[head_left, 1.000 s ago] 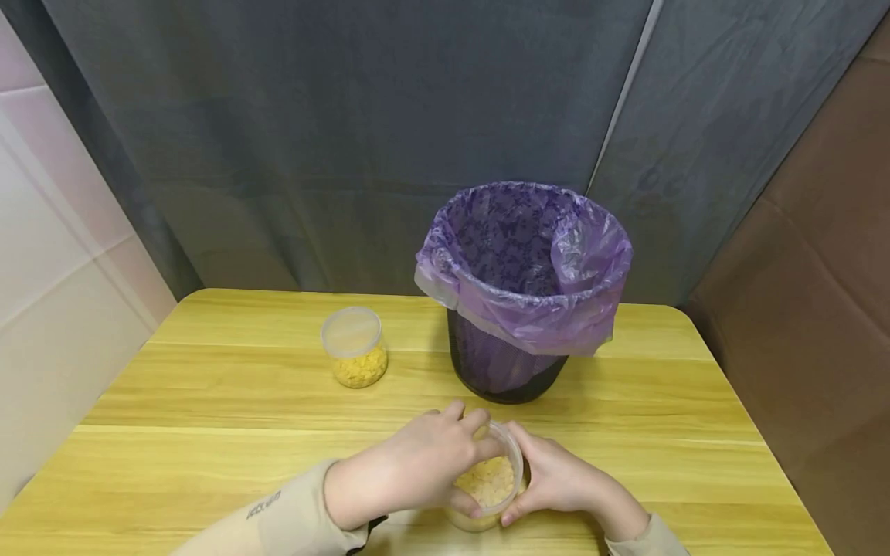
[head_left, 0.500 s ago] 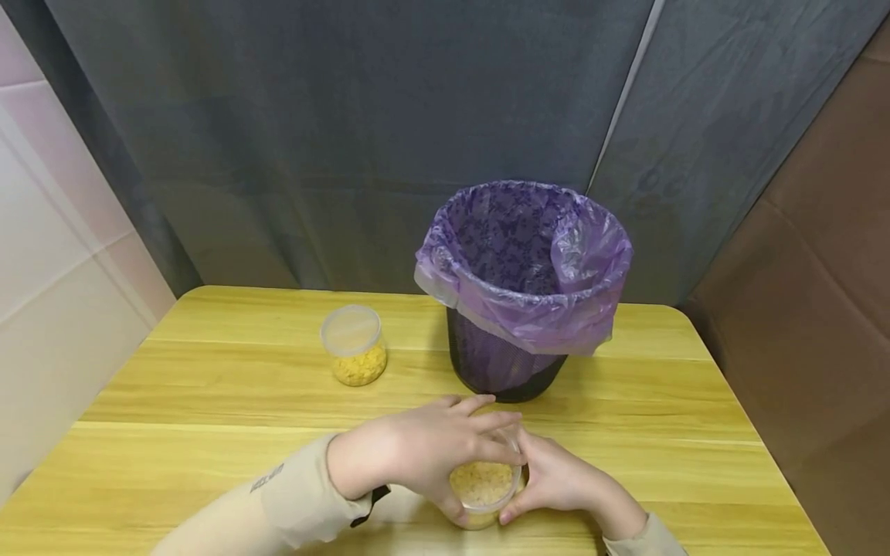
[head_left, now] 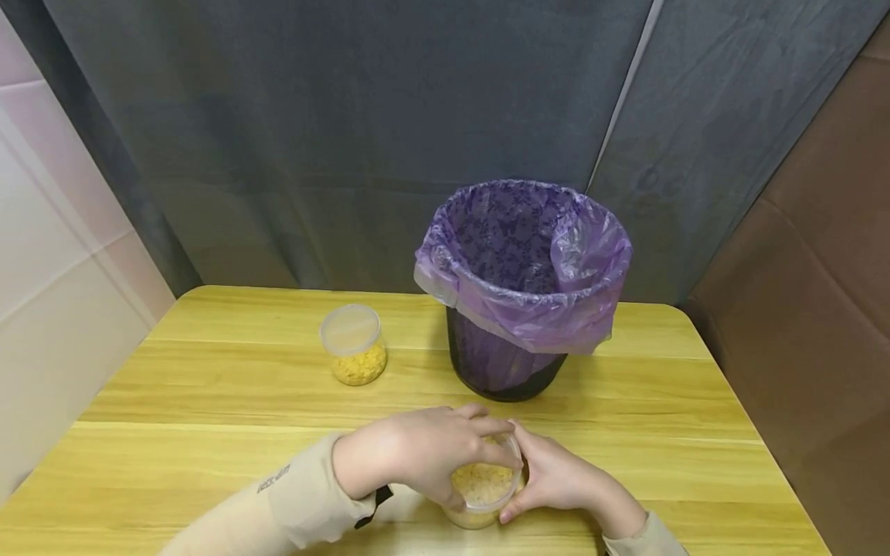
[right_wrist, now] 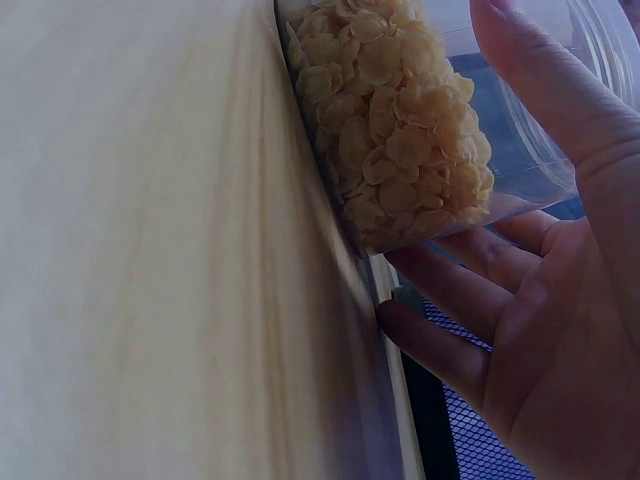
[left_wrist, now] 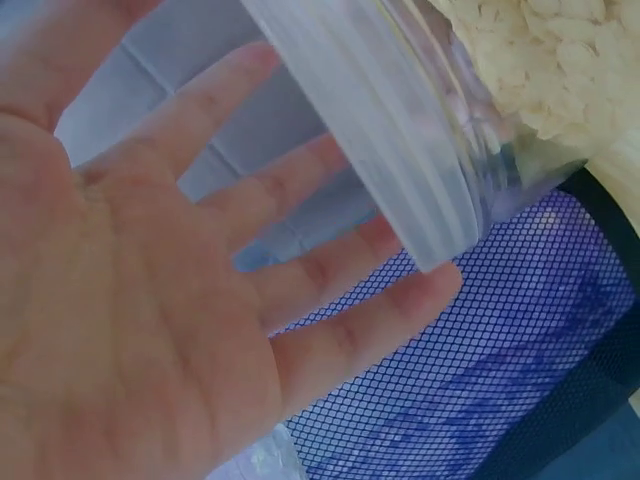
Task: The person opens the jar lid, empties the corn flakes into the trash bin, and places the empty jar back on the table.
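We see the left hand (head_left: pixel 431 454) holding the lid (left_wrist: pixel 375 130) of a jar (head_left: pixel 474 519) of flakes (right_wrist: pixel 395 140) by its rim — the right hand (head_left: pixel 556 477) grips the jar's side — on the table (head_left: pixel 208 401) before a purple-lined bin (head_left: pixel 494 355).

Grey curtain (head_left: pixel 334 139), brown wall (head_left: pixel 813 216), yellow wood-grain table (head_left: pixel 208 378)

I observe the left hand (left_wrist: pixel 130 300) palm-exposed, fingers spread, fingertips (left_wrist: pixel 435 285) at the translucent rim (left_wrist: pixel 385 120) of a clear container (left_wrist: pixel 505 185) holding pale flakes (left_wrist: pixel 555 60), purple-backed mesh (left_wrist: pixel 400 400) behind.
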{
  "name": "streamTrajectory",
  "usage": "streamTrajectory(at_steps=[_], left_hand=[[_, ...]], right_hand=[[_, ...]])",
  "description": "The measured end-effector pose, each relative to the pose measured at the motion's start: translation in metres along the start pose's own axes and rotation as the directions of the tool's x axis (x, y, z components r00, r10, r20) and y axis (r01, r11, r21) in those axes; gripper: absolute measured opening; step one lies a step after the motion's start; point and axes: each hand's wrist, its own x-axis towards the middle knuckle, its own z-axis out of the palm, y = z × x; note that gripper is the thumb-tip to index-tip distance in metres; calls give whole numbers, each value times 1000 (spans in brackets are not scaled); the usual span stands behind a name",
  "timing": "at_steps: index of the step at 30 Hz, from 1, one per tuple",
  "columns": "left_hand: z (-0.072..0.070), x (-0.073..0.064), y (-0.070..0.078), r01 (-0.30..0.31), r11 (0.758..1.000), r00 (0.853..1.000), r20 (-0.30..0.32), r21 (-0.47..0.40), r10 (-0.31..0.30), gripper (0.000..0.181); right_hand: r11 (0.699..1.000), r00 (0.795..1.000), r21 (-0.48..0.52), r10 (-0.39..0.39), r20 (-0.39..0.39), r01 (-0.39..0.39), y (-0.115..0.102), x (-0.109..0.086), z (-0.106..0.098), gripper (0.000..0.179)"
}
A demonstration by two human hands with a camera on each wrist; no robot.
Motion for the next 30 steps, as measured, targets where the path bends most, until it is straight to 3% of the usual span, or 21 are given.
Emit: streamTrajectory(at_steps=[15,20,30], left_hand=[[12,0,7,85,995,990,-116,46,-79,64],[19,2,10,117,988,974,-205,102,-95,62],[27,4,12,184,966,941,-316,180,-120,64]], right_hand=[[999,999,10,-41,-4,41,2,2,0,91],[999,999,4,-54,-6,54,3,3,0,87],[998,999,27,-48,-4,48,3,4,0,88]])
